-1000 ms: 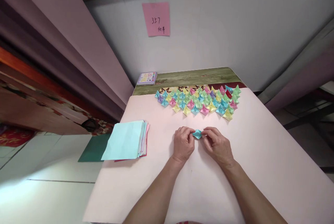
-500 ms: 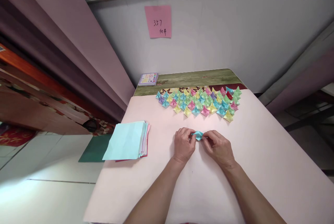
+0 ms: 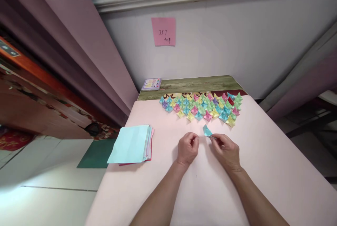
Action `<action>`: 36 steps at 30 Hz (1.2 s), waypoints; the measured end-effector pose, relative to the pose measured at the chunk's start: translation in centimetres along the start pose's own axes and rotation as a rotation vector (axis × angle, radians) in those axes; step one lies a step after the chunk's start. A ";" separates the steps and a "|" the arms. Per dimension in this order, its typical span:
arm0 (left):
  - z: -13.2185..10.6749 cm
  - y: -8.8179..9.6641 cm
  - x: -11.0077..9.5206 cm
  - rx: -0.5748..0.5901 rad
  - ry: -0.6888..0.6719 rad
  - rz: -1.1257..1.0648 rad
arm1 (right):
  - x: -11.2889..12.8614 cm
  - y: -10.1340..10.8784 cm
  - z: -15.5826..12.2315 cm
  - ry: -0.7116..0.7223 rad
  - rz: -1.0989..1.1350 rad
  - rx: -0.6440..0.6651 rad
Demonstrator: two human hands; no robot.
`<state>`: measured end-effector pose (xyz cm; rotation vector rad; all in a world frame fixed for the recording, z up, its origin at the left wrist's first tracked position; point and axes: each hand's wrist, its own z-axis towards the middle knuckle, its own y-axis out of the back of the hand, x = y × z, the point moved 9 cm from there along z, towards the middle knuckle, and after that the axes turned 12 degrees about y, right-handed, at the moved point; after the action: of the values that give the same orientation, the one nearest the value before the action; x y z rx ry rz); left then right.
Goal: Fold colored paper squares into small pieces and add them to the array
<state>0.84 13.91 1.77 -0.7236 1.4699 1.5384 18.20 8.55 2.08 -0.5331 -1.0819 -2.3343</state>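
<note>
The right hand has a narrow grip: its thumb and forefinger pinch one end of a small blue folded paper. This paper is in front of the fingertips, above the pale cover of the table, and its wider part points away from the person and a little to the left. The left hand is just beside, apart from the blue paper. Its fingers are curled and the thumb lies close to the forefinger, so this grip is also narrow.

Beyond the two hands, many folded paper pieces stand close together in uneven rows. They are green, blue, yellow, pink and purple, and one dark red piece is near the right end. To the left of the left hand, well apart from it, lies a stack of square paper sheets; the top sheet is light blue, and pink edges show at the right side.

At the far end, the table has a green wood pattern, and a small printed pile lies at its left corner. On the wall behind, a pink note carries the handwritten number 357.
</note>
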 end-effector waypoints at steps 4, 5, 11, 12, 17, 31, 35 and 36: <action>-1.9 -3.1 -1.9 0.273 -0.184 0.218 | 0.7 0.5 1.6 -0.067 0.010 -0.023; -2.2 -3.8 -2.0 0.318 -0.213 0.272 | 1.6 0.3 2.4 -0.047 0.018 -0.013; -2.3 -5.5 -0.1 0.358 -0.156 0.458 | 7.5 -6.4 7.5 0.028 0.093 0.188; -2.2 -5.4 0.0 0.340 -0.152 0.447 | 8.0 -8.1 8.1 0.006 0.102 0.229; -2.1 -5.1 0.7 0.330 -0.097 0.449 | 8.0 -14.3 10.0 -0.114 0.059 0.318; -1.9 -4.4 0.8 0.302 -0.084 0.347 | 5.3 -18.4 10.8 -0.222 -0.039 0.328; -1.8 -4.6 1.6 0.283 -0.042 0.317 | 5.3 -18.7 10.9 -0.237 -0.033 0.323; -1.8 -4.6 1.7 0.280 -0.035 0.304 | 5.5 -18.6 11.0 -0.238 -0.026 0.318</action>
<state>3.84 12.15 -2.20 -0.3175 1.7852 1.5117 4.28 25.90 0.82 -0.6866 -1.5438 -2.0979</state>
